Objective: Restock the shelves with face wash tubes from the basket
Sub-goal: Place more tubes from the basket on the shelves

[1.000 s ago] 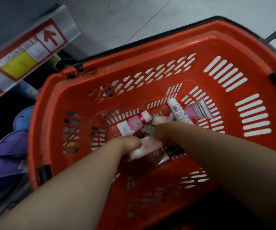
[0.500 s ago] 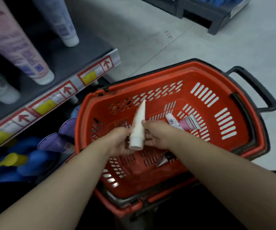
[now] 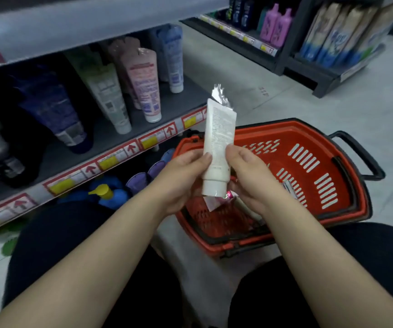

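Head view: looking down past both forearms at a red basket (image 3: 273, 126) on the floor (image 3: 332, 102), just beside a grey shelf (image 3: 167, 95).
Tube in hand: white face wash tube (image 3: 218, 143), upright, cap down, crimped silver end up, small print facing the camera; held above the near-left part of the basket, in front of the shelf's price rail (image 3: 129, 150).
Left hand: left hand (image 3: 183, 178) on the tube's lower left side, thumb pressed on the front; grip closed round the tube.
Right hand: right hand (image 3: 250, 176) on the lower right side, thumb on the front, fingers curled behind (tips hidden by the tube); grip likewise closed on it.
Basket: black handle (image 3: 361, 152) swung out to the far right; a few tubes lying on the bottom, a pink cap (image 3: 228, 194) showing just under the held tube's cap.
Shelf stock: tubes standing cap down, among them a dark blue tube (image 3: 51, 107), a white-and-green tube (image 3: 108, 95), a pink tube (image 3: 143, 84) and a pale blue tube (image 3: 172, 58).
Below the shelf: blue bottles, one with a yellow pump top (image 3: 102, 191).
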Demonstrator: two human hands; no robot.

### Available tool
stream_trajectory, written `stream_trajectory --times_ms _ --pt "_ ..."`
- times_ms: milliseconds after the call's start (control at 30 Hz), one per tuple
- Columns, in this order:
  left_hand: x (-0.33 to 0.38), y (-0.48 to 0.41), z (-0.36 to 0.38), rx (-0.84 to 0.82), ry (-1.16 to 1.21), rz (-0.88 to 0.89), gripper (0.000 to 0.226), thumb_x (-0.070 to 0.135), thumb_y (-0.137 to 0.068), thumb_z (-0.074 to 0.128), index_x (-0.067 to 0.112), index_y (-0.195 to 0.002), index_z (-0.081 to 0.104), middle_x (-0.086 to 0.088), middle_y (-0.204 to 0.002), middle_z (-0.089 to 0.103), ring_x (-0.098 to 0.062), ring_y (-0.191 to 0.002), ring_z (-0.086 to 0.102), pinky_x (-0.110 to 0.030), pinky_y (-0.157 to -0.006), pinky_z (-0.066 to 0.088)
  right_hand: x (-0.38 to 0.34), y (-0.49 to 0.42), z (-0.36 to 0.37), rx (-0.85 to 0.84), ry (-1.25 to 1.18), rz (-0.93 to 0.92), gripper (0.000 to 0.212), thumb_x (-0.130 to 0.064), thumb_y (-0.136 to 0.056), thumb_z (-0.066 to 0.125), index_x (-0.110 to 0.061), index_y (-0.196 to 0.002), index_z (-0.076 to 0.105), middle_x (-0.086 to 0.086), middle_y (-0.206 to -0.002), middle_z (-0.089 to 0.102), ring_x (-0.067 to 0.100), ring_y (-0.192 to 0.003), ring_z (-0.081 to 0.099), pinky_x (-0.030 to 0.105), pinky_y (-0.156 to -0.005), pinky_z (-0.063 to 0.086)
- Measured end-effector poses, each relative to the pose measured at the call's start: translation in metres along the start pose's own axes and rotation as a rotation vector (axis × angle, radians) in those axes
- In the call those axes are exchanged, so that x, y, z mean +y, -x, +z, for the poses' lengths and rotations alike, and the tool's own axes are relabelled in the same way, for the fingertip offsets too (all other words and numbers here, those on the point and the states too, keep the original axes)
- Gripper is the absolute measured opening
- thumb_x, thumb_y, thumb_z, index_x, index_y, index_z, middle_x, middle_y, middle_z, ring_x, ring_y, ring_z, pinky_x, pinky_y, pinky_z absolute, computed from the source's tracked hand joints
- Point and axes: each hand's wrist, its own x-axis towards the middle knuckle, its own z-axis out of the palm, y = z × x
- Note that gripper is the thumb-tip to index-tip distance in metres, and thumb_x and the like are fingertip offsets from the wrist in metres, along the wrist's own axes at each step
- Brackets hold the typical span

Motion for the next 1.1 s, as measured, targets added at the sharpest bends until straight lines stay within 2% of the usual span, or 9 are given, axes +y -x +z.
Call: stream_trajectory --times_ms 100,300,500,600,733,833,933,1000,1100 --pt "0.017 0.027 -0.007 0.074 0.026 0.073 0.02 0.019 -0.1 0.042 0.012 -0.108 0.059 -0.009 -0.1 0.069 -0.017 -0.082 0.068 -0.034 -0.067 0.058 -0.019 0.018 0.016 -0.047 -0.013 -0.039 0.027 -0.015 -0.098 0.046 -0.009 -0.123 0.054 0.008 -0.108 0.068 0.019 -0.096 0.065 0.035 -0.082 0.051" --pt "0.055 0.08 -0.021 0.151 0.045 0.261 0.025 0.021 -0.1 0.041 0.015 -0.102 0.064 0.0 -0.078 0.074 -0.009 -0.06 0.067 -0.028 -0.057 0.057 -0.056 0.05 0.067 -0.177 -0.043 -0.15 0.032 -0.01 -0.094 0.053 -0.012 -0.125 0.047 0.012 -0.103 0.066 0.017 -0.084 0.065 0.031 -0.073 0.054" --pt "0.097 0.126 -0.042 0.279 -0.015 0.411 0.03 0.023 -0.1 0.041 0.012 -0.116 0.063 -0.006 -0.104 0.073 -0.019 -0.091 0.07 -0.036 -0.074 0.059 -0.08 0.065 0.124 -0.268 -0.043 -0.29 0.038 -0.012 -0.092 0.057 -0.011 -0.129 0.048 0.004 -0.097 0.069 0.016 -0.087 0.064 0.035 -0.081 0.053" --pt "0.124 0.151 -0.054 0.345 -0.028 0.502 0.029 0.022 -0.1 0.041 0.013 -0.116 0.064 -0.004 -0.104 0.073 -0.018 -0.091 0.071 -0.038 -0.078 0.059 -0.098 0.068 0.153 -0.364 -0.032 -0.379 0.048 -0.015 -0.08 0.065 -0.013 -0.126 0.053 0.003 -0.106 0.07 0.019 -0.102 0.065 0.035 -0.091 0.053" --pt "0.159 0.179 -0.079 0.492 -0.15 0.643 0.025 0.023 -0.1 0.044 0.018 -0.109 0.067 -0.003 -0.099 0.074 -0.019 -0.086 0.071 -0.05 -0.079 0.054 -0.122 0.069 0.2 -0.5 0.084 -0.446 0.04 -0.012 -0.072 0.068 -0.012 -0.112 0.063 0.003 -0.103 0.072 0.022 -0.103 0.066 0.042 -0.095 0.051" --pt "0.182 0.198 -0.102 0.649 -0.22 0.75 0.017 0.018 -0.097 0.051 0.02 -0.095 0.067 -0.001 -0.094 0.073 -0.017 -0.089 0.068 -0.046 -0.082 0.054 -0.134 0.068 0.239 -0.52 0.16 -0.481 0.037 -0.01 -0.072 0.072 -0.009 -0.108 0.063 0.009 -0.109 0.07 0.024 -0.107 0.065 0.042 -0.098 0.05" --pt "0.2 0.217 -0.125 0.74 -0.301 0.823 0.013 0.015 -0.096 0.052 0.017 -0.097 0.065 -0.001 -0.097 0.072 -0.016 -0.092 0.068 -0.037 -0.079 0.058 -0.147 0.066 0.274 -0.539 0.244 -0.541 0.032 -0.003 -0.077 0.072 -0.012 -0.106 0.062 0.005 -0.107 0.07 0.018 -0.103 0.066 0.033 -0.092 0.053" --pt "0.206 0.228 -0.139 0.777 -0.417 0.872 0.019 0.014 -0.095 0.052 0.025 -0.101 0.066 0.008 -0.101 0.072 -0.007 -0.097 0.067 -0.03 -0.081 0.055 -0.156 0.064 0.294 -0.558 0.297 -0.578 0.035 0.0 -0.08 0.069 -0.012 -0.111 0.059 0.002 -0.107 0.069 0.014 -0.101 0.066 0.028 -0.088 0.054" --pt "0.212 0.237 -0.159 0.78 -0.586 0.863 0.037 0.013 -0.094 0.05 0.047 -0.106 0.06 0.016 -0.111 0.067 0.006 -0.098 0.062 -0.021 -0.088 0.048 -0.164 0.05 0.325 -0.557 0.361 -0.584 0.045 0.0 -0.081 0.068 -0.008 -0.123 0.055 0.005 -0.117 0.065 0.017 -0.108 0.062 0.034 -0.096 0.051"
